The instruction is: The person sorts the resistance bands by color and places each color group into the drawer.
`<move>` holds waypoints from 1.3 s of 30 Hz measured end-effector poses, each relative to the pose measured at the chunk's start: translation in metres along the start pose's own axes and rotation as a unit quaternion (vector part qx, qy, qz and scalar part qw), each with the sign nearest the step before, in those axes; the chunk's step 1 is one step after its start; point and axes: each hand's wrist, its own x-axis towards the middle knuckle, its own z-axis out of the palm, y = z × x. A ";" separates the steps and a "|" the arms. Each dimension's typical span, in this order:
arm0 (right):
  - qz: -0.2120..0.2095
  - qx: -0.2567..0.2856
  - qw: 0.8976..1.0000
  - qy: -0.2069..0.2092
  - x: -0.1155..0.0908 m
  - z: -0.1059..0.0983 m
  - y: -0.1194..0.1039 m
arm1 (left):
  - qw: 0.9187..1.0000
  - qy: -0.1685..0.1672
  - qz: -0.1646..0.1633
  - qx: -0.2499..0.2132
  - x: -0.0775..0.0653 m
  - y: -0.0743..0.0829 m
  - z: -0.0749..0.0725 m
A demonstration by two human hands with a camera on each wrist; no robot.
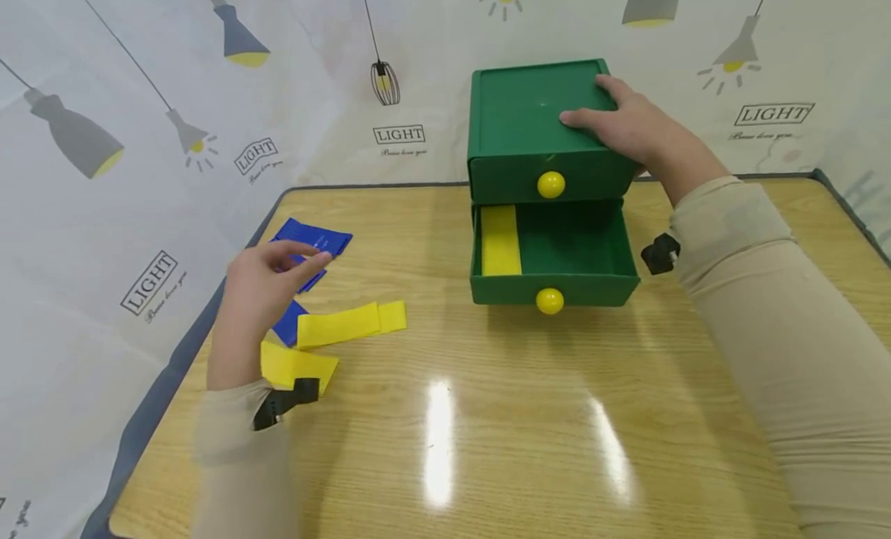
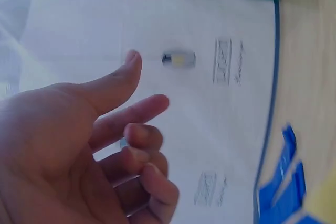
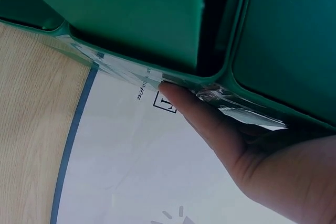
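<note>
A green drawer cabinet [image 1: 543,106] with round yellow knobs stands at the back of the table. Below its closed top drawer [image 1: 508,182], another drawer [image 1: 578,290] is pulled out, with a flat yellow piece [image 1: 500,241] at its left side. My right hand [image 1: 636,125] rests over the cabinet's upper right corner, thumb and a finger on top; the right wrist view shows a straight finger [image 3: 197,114] along its side. My left hand [image 1: 257,291] hovers over flat blue pieces [image 1: 316,236], its fingers loosely bent and holding nothing. Folded yellow strips [image 1: 341,326] lie beside it.
The wooden table [image 1: 501,415] meets a printed fabric wall [image 1: 334,52] at the back and left. Another yellow piece [image 1: 288,365] lies near my left wrist, partly covered by it. A blue piece [image 1: 287,322] sits between the yellow ones.
</note>
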 end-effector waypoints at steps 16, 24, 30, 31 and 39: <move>0.003 -0.005 1.000 0.001 -0.001 0.001 0.001 | 0.976 -0.155 -0.138 0.059 -0.007 -0.113 0.013; 0.002 -0.006 1.000 0.002 -0.002 0.000 0.000 | 0.974 -0.181 -0.108 0.078 -0.004 -0.113 0.017; -0.003 -0.010 1.000 0.002 -0.002 0.001 -0.002 | 0.973 -0.182 -0.123 0.064 -0.007 -0.103 0.024; -0.004 -0.010 1.000 0.002 -0.002 0.001 -0.002 | 0.974 -0.180 -0.123 0.062 -0.008 -0.101 0.025; 0.000 -0.011 1.000 0.003 -0.002 0.000 -0.001 | 0.979 -0.152 -0.124 0.046 -0.009 -0.089 0.030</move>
